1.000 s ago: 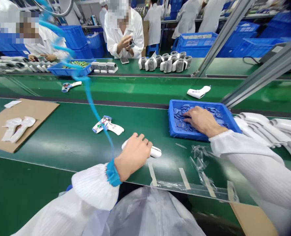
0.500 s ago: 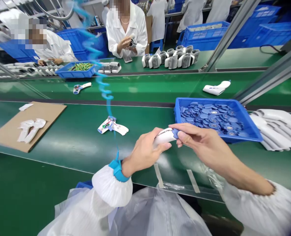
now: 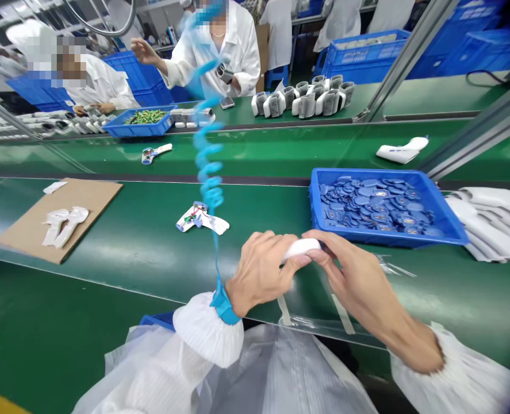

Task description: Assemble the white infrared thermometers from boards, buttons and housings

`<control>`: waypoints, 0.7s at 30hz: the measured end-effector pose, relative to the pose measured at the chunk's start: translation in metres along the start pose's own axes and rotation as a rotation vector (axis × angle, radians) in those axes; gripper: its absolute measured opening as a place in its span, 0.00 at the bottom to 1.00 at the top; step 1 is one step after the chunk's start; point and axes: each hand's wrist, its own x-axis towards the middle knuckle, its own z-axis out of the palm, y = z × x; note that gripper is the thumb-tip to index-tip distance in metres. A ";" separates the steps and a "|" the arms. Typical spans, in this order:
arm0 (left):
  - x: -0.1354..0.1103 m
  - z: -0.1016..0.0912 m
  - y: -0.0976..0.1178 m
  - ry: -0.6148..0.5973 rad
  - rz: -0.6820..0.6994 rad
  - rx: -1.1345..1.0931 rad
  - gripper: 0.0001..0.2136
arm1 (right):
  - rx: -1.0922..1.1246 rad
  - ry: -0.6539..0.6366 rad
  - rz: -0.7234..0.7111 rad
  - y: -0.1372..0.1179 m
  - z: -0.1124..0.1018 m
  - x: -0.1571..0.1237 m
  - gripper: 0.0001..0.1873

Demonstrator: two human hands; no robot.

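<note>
Both hands hold one white plastic housing point(image 3: 301, 248) above the front of the green bench. My left hand point(image 3: 265, 270) is wrapped round its left end, and a blue wrist strap point(image 3: 225, 305) circles that wrist. At the other end, the fingers and thumb of my right hand point(image 3: 358, 282) pinch the housing and hide its tip. Left of my hands lies an opened white handheld-device shell point(image 3: 203, 218) with wires and a small green board inside. Behind my right hand stands a blue tray point(image 3: 388, 236) full of flat blue plastic pieces point(image 3: 367, 201).
A coiled blue cord point(image 3: 211, 167) rises from the wrist strap. White shell parts point(image 3: 65, 221) lie on a cardboard sheet point(image 3: 99, 198); more white housings point(image 3: 496, 224) are stacked at right. Device pieces point(image 3: 403, 150) rest on the green belt point(image 3: 259, 152). A co-worker point(image 3: 220, 52) sits opposite.
The housing has turned in my hands and its blue end, seen before, is now covered by my right fingers. The view has shifted slightly. A co-worker opposite has raised one hand.
</note>
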 end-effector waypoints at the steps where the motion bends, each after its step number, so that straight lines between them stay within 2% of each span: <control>1: -0.002 0.003 0.000 0.059 -0.038 -0.015 0.16 | 0.000 -0.028 0.024 0.001 -0.003 -0.004 0.14; 5: -0.004 0.024 -0.003 0.330 -0.391 -0.034 0.23 | -0.005 -0.103 0.024 -0.001 0.000 -0.022 0.14; 6: -0.002 0.029 -0.005 0.350 -0.418 -0.010 0.25 | -0.015 -0.098 0.003 -0.003 0.004 -0.027 0.14; 8: 0.004 0.036 -0.008 0.351 -0.385 0.038 0.26 | -0.038 -0.038 -0.033 -0.008 0.014 -0.035 0.15; 10: 0.008 0.034 -0.010 0.314 -0.340 0.041 0.26 | -0.032 0.016 -0.016 -0.012 0.020 -0.041 0.16; 12: 0.005 0.024 -0.009 0.249 -0.308 -0.028 0.25 | 0.024 0.020 0.108 -0.011 0.021 -0.044 0.18; 14: -0.003 0.013 -0.007 0.225 -0.226 -0.148 0.20 | 0.176 -0.023 0.383 -0.007 0.019 -0.041 0.22; 16: -0.012 0.008 -0.006 0.284 -0.146 -0.287 0.17 | 0.442 -0.115 0.716 -0.002 0.019 -0.036 0.24; 18: -0.016 0.012 -0.009 0.410 -0.201 -0.391 0.21 | 0.695 -0.261 0.938 0.001 0.022 -0.032 0.25; 19: -0.014 0.018 -0.011 0.465 -0.282 -0.416 0.24 | 0.758 -0.319 0.954 0.002 0.026 -0.031 0.25; 21: -0.005 0.030 -0.019 0.533 -0.417 -0.388 0.28 | 0.680 -0.359 0.798 0.001 0.034 -0.031 0.24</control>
